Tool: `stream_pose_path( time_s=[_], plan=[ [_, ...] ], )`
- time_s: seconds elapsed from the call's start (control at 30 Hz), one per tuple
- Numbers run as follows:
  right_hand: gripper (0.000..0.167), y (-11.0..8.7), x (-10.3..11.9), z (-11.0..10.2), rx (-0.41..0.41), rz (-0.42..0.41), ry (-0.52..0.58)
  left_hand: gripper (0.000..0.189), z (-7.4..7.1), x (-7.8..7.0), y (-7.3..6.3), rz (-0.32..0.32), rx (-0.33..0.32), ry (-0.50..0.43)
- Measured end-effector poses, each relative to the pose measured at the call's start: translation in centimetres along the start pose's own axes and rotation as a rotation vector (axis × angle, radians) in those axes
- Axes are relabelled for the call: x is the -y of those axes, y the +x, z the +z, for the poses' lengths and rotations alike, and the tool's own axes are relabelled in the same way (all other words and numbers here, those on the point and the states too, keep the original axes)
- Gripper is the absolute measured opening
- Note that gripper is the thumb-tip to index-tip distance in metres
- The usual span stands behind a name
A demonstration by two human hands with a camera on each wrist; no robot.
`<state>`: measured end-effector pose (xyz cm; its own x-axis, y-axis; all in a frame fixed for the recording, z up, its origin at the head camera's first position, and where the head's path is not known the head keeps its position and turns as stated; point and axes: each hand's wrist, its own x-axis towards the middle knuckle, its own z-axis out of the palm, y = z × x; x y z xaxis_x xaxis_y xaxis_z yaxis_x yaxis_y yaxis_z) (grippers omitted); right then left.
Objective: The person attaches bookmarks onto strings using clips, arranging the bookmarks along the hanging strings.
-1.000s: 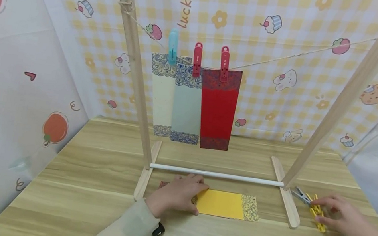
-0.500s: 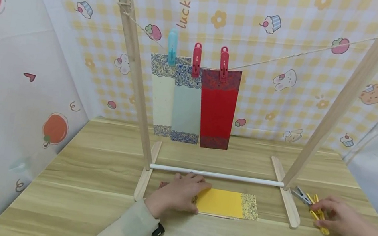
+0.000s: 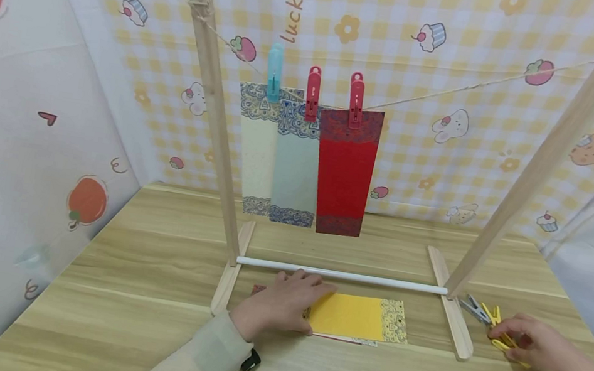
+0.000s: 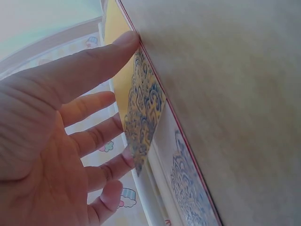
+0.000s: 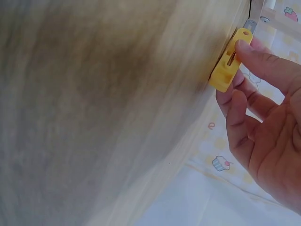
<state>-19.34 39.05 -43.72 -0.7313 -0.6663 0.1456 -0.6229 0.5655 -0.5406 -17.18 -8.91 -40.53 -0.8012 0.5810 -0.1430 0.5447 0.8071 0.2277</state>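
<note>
My left hand [image 3: 282, 305] grips a yellow card [image 3: 349, 315] by its long edges, thumb on the near side and fingers on the far side. In the left wrist view its blue-patterned end [image 4: 145, 106] stands lifted off a pale patterned card [image 4: 186, 181] underneath. A dark red patterned end [image 3: 258, 289] shows left of the hand. At the right, my right hand [image 3: 539, 347] pinches a yellow clothespin [image 5: 229, 61] between thumb and fingers, close to the tabletop. Beside those fingers lie another yellow clothespin [image 3: 493, 313] and a grey clothespin [image 3: 476, 308].
A wooden stand with two posts [image 3: 215, 136] and a white crossbar [image 3: 341, 275] carries a sagging string [image 3: 458, 90]. Cream [image 3: 257, 158], pale blue [image 3: 296, 173] and red [image 3: 344, 179] cards hang there from one light blue [image 3: 274, 74] and two red clothespins [image 3: 356, 100].
The yellow card has shifted slightly away from me, baring edges of cards beneath it. My right hand has drawn the yellow clothespin a little toward me and rightward, turning it.
</note>
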Motion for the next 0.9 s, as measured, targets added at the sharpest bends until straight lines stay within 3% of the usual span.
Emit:
stream_pose_path(
  time_s=[0.2,0.53,0.9],
  plan=[
    [0.037,-0.1,0.2,-0.2,0.027,0.023,0.074,0.078,0.0,0.0,0.1,-0.014,-0.004,-0.021],
    [0.040,-0.6,0.9,-0.3,-0.016,0.138,0.000,0.059,-0.4,-0.1,0.4,-0.020,-0.011,0.009],
    [0.039,-0.9,1.1,-0.3,-0.093,0.165,0.009,0.038,-0.9,0.1,0.8,0.047,-0.076,-0.066]
  ],
)
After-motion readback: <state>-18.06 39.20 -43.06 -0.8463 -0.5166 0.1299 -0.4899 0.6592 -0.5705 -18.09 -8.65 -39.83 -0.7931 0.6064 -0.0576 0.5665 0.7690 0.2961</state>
